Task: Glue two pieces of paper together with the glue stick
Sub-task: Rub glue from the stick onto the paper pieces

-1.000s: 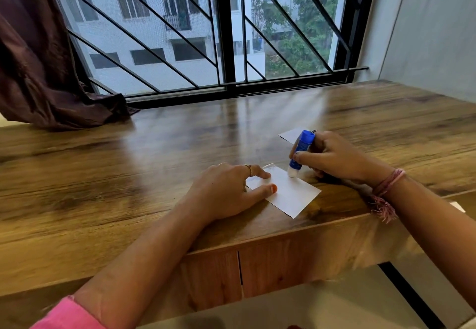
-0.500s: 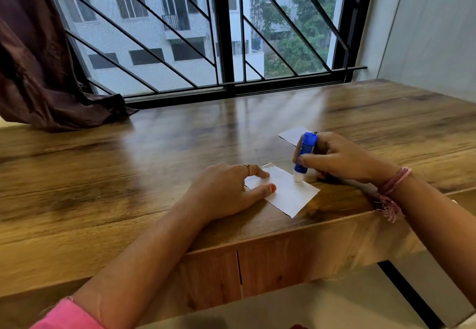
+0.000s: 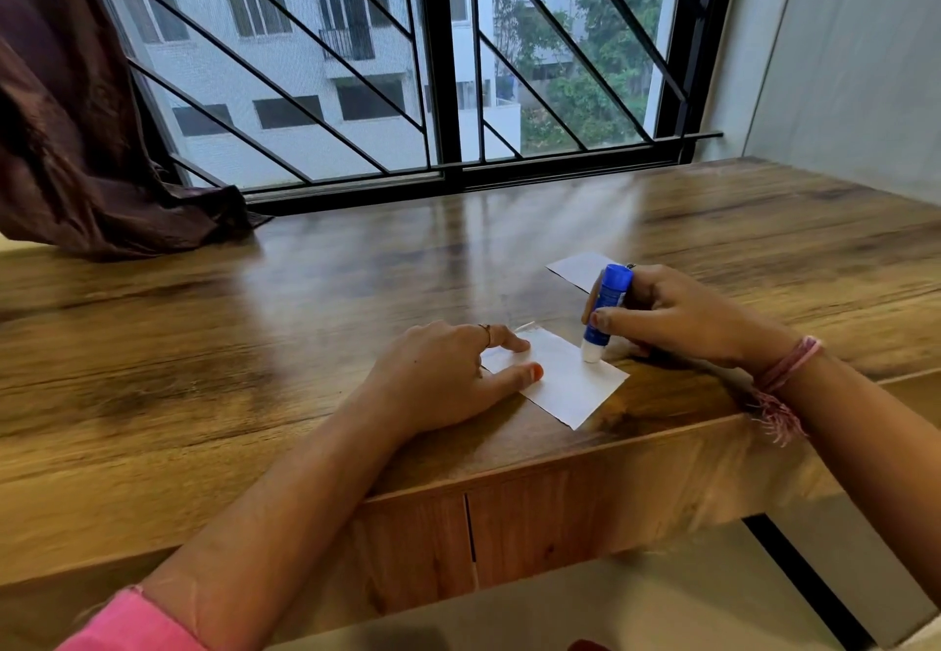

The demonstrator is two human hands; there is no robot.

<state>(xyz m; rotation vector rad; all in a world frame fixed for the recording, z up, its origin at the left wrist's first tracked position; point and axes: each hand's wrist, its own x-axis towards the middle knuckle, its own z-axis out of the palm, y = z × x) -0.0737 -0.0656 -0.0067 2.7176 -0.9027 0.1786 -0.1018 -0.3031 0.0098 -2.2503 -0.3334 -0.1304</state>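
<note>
Pressing down on the far right edge of a white paper piece (image 3: 570,385), white tip lowermost: a blue glue stick (image 3: 603,311), tilted slightly with its blue end up and away. Gripped by the right hand (image 3: 672,317), fingers curled round the barrel, thumb across its near side. Lying flat near the front edge of the wooden desk (image 3: 254,370), that paper piece, pinned at its left end by the left hand (image 3: 448,375), thumb and forefinger stretched out straight and pressing flat on the sheet, a thin ring on one finger. Just beyond the right hand, partly hidden behind it, a second paper piece (image 3: 580,268) flat on the desk, apart from the first. On the right wrist, a pink thread band (image 3: 784,380) with a frayed tassel. Farther back, a barred window (image 3: 438,64); at the far left, a dark brown curtain (image 3: 76,141) bunched onto the desk.
</note>
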